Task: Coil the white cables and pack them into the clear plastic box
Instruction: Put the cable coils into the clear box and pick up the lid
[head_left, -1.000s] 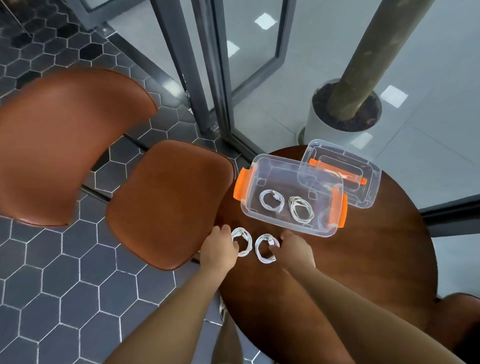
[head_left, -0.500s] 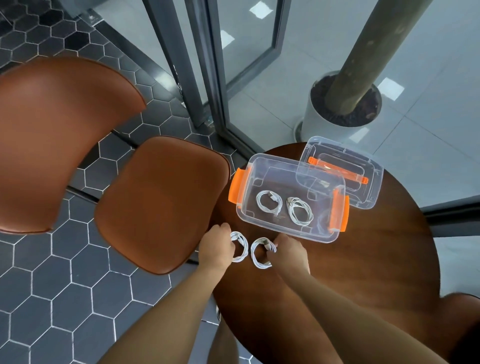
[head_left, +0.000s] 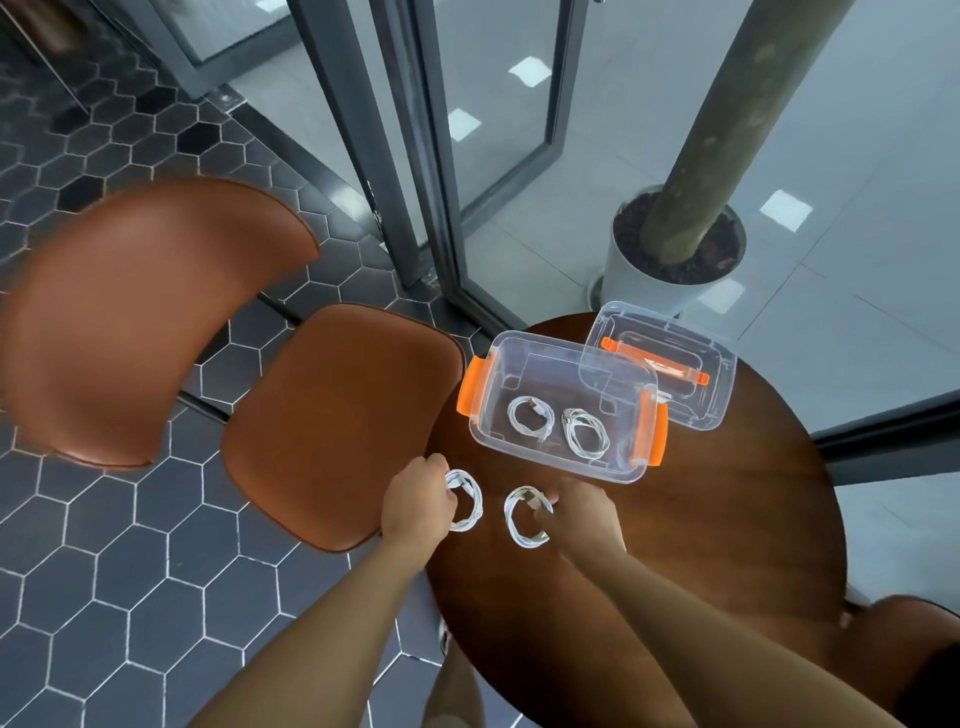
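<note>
**Inspector:** Left side first. What does the left hand hold?

**Onlooker:** The left hand (head_left: 418, 501) has its fingers curled round the left edge of a coiled white cable (head_left: 469, 501), near the table's left rim. I judge the hold keeps the loops from springing apart.

**Inspector:** Beside it?

**Onlooker:** A second coiled white cable (head_left: 521, 519) is just beside the first, apart from it. The right hand (head_left: 584, 514) pinches its right side between thumb and fingers. I cannot tell whether either coil is lifted or lies on the round dark wooden table (head_left: 675, 545).

**Inspector:** Why one coil per hand?

**Onlooker:** Likely so both go over together. The clear plastic box with orange latches (head_left: 558, 470) stands open just beyond the hands, so the reach is short.

**Inspector:** Contents?

**Onlooker:** Two coils lie side by side on its floor, the left packed coil (head_left: 531, 418) and the right packed coil (head_left: 584, 432).

**Inspector:** Surroundings, same order.

**Onlooker:** A brown leather chair (head_left: 337, 421) stands off the table's left. Right of the box is its clear lid with an orange handle (head_left: 719, 395). A white planter (head_left: 631, 275) holding a trunk stands on the floor beyond.

**Inspector:** Obstructions?

**Onlooker:** The lid's corner overlaps the box's far right corner, though I cannot tell whether it rests on the rim. I see nothing between the hands and the near wall, and the coils must rise over that wall to go in
</note>
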